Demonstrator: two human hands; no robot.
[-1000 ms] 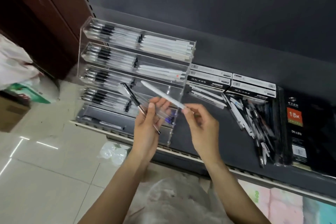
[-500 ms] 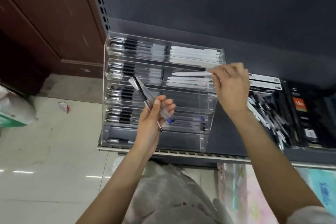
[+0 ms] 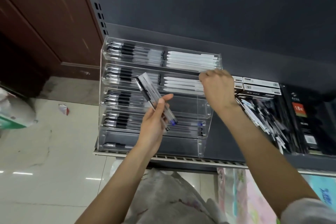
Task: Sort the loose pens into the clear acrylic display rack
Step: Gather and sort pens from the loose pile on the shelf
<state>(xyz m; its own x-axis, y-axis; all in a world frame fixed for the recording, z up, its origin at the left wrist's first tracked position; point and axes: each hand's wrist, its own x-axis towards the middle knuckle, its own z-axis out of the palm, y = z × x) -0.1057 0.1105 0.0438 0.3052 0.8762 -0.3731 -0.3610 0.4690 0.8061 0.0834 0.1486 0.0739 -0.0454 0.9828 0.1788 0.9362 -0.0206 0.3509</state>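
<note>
1. While the left hand (image 3: 154, 125) grips a small bundle of clear pens (image 3: 155, 102) in front of the acrylic rack (image 3: 203, 143), they slant from upper left to lower right, blue tips low.
2. Light, stiff and slick, I'd guess (best pinched mid-barrel).
3. Curled fingers of the right hand (image 3: 217, 89) sit at the second tier's white pens (image 3: 181, 83), which lie crosswise; whether they pinch one, I cannot tell.

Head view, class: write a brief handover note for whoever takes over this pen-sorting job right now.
Left hand holds a few clear pens in front of the acrylic rack. Right hand is curled at the right end of the second tier, by the white pens; whether it holds one is hidden. Done: upper tiers are stocked. Left: the held pens and the loose pile on the shelf to the right.
</note>
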